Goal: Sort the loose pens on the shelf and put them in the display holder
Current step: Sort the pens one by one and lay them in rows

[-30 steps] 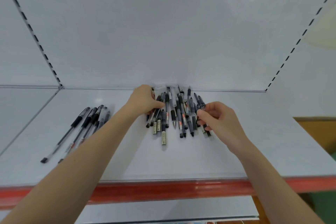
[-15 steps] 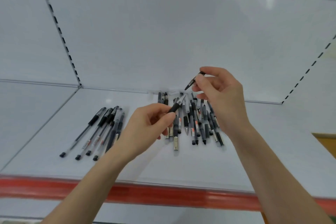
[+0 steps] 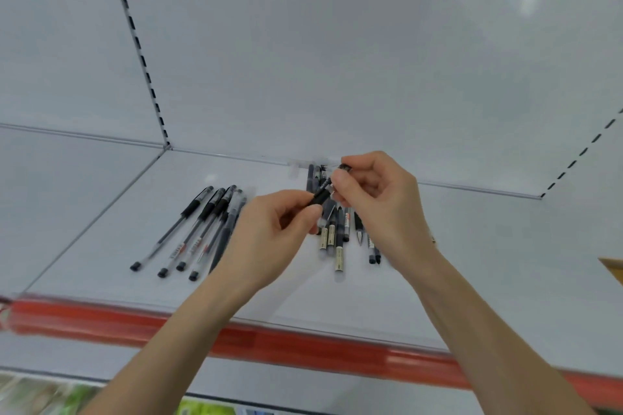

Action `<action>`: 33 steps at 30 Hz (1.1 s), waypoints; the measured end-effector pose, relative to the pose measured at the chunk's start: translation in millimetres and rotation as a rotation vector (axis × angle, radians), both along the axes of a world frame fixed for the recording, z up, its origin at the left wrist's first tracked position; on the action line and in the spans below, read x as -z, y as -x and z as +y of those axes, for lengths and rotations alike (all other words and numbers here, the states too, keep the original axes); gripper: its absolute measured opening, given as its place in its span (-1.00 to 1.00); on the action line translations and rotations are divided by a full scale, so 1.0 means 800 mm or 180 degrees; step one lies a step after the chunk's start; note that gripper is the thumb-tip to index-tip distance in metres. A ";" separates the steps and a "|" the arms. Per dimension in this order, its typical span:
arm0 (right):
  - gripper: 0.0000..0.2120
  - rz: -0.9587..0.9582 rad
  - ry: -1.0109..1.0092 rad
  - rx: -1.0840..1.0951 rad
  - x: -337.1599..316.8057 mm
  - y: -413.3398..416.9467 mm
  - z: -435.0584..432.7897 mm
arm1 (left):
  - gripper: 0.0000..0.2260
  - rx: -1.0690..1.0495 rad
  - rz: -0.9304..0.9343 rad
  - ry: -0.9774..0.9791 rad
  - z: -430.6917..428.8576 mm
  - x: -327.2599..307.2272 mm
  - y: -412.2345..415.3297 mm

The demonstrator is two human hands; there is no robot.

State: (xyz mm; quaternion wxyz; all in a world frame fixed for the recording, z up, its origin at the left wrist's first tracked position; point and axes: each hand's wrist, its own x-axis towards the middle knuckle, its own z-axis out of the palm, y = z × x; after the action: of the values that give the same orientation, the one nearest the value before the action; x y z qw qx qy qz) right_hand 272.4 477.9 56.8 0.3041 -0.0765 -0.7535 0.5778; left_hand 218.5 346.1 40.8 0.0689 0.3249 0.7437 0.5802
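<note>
White shelf [image 3: 472, 263] surface carries everything in view, and both bare forearms reach up onto it from below, converging above its middle. The left hand [image 3: 276, 236] is raised off the surface with its back toward the camera and the wrist slightly bent. Its thumb and forefinger are curled together and pinch the black rubber grip of a pen [image 3: 319, 197], and the other fingers [image 3: 286, 212] are loosely folded under the palm. The right hand [image 3: 384, 209] comes in from the right at about the same height, turned so its knuckles face right. Its thumb and forefinger are closed on the upper end of that pen, just beyond the left hand's pinch, and the remaining fingers are curled in behind. A short dark stub shows above the right thumb; whether it is the pen's end or a second pen cannot be told. The pen slants up to the right between the two hands, clear of the shelf. Directly beneath them lies the pile of loose pens [image 3: 338, 236], jumbled against the back panel [image 3: 337, 61] and partly hidden by the hands. Well to the left, a row of pens [image 3: 202, 229] lies side by side, tips toward the back. A red strip [image 3: 303, 344] runs along the shelf's front edge.
</note>
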 end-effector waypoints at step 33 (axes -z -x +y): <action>-0.83 -0.1833 -0.0399 0.0220 0.021 0.014 0.045 | -0.76 -0.0380 0.1426 0.2146 0.028 0.032 0.094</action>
State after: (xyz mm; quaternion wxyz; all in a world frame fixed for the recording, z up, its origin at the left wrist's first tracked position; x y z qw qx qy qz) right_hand 261.6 513.8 39.9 0.1014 -0.2440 -0.8400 0.4740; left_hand 143.1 368.2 15.3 -0.0259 0.3586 0.9064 0.2218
